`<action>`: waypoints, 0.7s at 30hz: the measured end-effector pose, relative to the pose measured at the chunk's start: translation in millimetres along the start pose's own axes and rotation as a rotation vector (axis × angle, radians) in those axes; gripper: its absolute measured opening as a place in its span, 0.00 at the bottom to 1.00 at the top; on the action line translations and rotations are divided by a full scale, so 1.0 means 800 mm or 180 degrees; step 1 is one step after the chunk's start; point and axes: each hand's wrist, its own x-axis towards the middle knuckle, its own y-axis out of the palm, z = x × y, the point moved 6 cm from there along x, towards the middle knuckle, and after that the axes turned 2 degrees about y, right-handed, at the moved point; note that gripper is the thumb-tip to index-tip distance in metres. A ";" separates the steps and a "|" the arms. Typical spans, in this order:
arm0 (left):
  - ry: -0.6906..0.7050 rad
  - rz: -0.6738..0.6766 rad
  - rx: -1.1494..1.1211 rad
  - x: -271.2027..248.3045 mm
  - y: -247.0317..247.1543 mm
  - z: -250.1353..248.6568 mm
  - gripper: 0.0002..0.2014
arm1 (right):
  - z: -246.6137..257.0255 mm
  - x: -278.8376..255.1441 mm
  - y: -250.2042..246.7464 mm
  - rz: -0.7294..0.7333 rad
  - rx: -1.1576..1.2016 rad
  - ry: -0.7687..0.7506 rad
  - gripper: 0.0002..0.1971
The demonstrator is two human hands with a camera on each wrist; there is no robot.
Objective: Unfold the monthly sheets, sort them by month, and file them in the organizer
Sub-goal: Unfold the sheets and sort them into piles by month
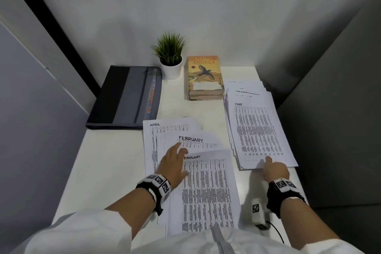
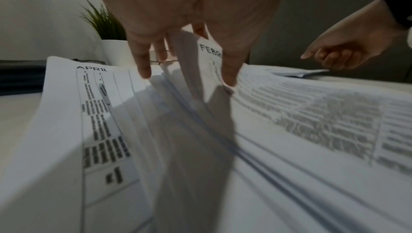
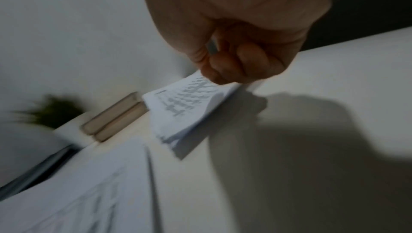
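Printed monthly sheets lie in two groups on the white desk (image 1: 107, 161). Near me an April sheet (image 1: 152, 140) and a February sheet (image 1: 198, 140) lie fanned under a second February sheet (image 1: 208, 192). My left hand (image 1: 178, 151) rests on them with straight, spread fingers (image 2: 142, 67). To the right lies a stack topped by the June sheet (image 1: 259, 130), with a September heading showing behind. My right hand (image 1: 272, 166) pinches that stack's near edge with curled fingers (image 3: 229, 67). The dark grey organizer (image 1: 123, 97) lies flat at the back left.
A small potted plant (image 1: 170, 57) and two stacked books (image 1: 205, 76) stand at the back, against the wall. A white tagged device with a cable (image 1: 258, 212) lies by my right wrist. Grey partitions close in both sides.
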 end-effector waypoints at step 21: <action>-0.0151 -0.0308 -0.1383 0.005 -0.042 0.014 0.14 | 0.125 -0.173 0.132 0.1210 -0.1168 -0.3619 0.08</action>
